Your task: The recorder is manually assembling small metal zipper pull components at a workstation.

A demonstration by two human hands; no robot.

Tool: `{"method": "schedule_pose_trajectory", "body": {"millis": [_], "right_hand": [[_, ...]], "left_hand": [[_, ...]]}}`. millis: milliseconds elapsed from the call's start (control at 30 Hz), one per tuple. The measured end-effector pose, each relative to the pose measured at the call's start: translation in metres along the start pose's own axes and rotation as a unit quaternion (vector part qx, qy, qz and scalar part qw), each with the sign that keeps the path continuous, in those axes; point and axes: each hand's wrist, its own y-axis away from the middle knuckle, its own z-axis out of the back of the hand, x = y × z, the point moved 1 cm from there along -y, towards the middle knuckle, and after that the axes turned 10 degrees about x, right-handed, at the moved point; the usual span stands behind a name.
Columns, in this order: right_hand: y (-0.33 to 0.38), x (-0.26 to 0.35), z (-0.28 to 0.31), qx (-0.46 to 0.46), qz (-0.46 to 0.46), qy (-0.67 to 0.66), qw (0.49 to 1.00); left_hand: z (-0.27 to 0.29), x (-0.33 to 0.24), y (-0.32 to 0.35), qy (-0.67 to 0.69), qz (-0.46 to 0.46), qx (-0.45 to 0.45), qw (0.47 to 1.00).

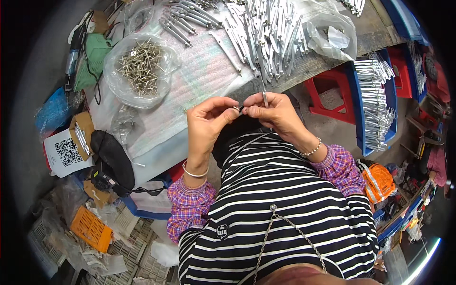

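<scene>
Left hand (pixel 206 121) and right hand (pixel 278 114) are meeting fingertip to fingertip, the right pinching a thin silver metal strip (pixel 264 97) upright, the left pinching a tiny ring-like piece (pixel 236 109) beside it. Strip likely light, stiff, slick; best gripped low. Bag of pale rivets (pixel 140 64) sitting up-left.

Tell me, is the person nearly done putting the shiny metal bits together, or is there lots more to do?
Probably lots more. Done, it seems: the blue bin on the right is full of long metal pieces. In hand: the right hand holds one metal strip, and the left hand pinches a tiny part against it. Left: a big pile of strips on the table and a bag of rivets.
</scene>
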Motion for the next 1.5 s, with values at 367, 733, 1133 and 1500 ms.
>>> {"method": "schedule_pose_trajectory", "body": {"millis": [367, 733, 1133, 1500], "right_hand": [[0.0, -0.001, 0.0, -0.003, -0.003, 0.044, 0.999], [-0.004, 0.003, 0.001, 0.026, -0.032, 0.005, 0.999], [0.001, 0.003, 0.013, 0.032, -0.045, -0.019, 0.998], [-0.002, -0.001, 0.004, 0.032, -0.044, -0.031, 0.998]], "left_hand": [[-0.007, 0.0, 0.0, -0.043, -0.018, 0.021, 0.999], [-0.009, -0.004, -0.002, -0.175, -0.068, 0.048, 0.981], [-0.02, 0.002, -0.005, -0.213, -0.102, 0.016, 0.972], [-0.018, 0.005, 0.002, -0.127, -0.095, 0.008, 0.987]]}}
